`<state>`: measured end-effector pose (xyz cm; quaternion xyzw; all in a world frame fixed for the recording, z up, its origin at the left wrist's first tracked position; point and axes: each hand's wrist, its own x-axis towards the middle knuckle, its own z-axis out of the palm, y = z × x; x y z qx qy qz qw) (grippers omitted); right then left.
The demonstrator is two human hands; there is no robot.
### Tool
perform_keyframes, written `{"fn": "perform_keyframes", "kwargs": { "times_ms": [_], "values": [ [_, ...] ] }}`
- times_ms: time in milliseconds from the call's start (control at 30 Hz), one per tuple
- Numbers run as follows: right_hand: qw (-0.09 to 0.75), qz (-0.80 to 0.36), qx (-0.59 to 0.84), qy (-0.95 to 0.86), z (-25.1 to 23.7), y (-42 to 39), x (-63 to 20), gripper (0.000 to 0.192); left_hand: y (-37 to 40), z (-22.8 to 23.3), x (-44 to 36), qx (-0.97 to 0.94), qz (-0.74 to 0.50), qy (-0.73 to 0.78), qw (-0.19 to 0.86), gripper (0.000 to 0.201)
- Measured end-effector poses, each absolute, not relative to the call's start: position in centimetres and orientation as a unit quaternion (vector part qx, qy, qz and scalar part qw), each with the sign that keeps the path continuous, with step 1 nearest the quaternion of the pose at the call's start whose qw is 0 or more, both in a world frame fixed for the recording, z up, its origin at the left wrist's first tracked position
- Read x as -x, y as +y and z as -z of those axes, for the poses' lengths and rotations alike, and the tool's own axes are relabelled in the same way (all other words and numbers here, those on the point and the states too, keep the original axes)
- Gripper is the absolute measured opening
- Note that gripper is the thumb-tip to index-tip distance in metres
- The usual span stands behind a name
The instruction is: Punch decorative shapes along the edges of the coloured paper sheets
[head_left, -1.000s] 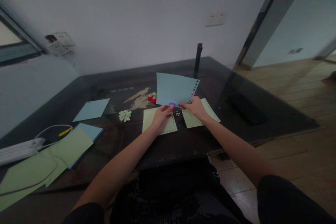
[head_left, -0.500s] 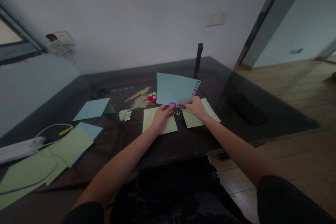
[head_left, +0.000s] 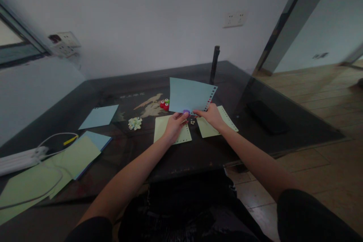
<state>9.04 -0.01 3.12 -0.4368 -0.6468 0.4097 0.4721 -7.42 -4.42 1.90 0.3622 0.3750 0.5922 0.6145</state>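
Note:
My left hand grips a small purple punch at the lower edge of a light blue sheet. The sheet is lifted off the table, and a row of punched holes runs down its right edge. My right hand pinches the same sheet at its lower right corner. Under my hands lie two pale green sheets with punched edges. A few paper dots lie between them.
Red and green punches and a pile of paper scraps sit behind my left hand on the dark glass table. Blue and green sheets, a white power strip with cables lie left. A black post stands behind.
None beyond a slight shift of the camera; both hands stay on the blue sheet and the purple punch.

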Motion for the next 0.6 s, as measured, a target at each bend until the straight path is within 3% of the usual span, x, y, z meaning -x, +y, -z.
{"fn": "perform_keyframes", "kwargs": {
  "times_ms": [600],
  "values": [
    [0.472, -0.416, 0.437, -0.643, -3.44, -0.3, -8.98, 0.024, -4.6, -2.14, 7.28, -0.363, -0.595, 0.378, 0.609, 0.029]
  ]
}}
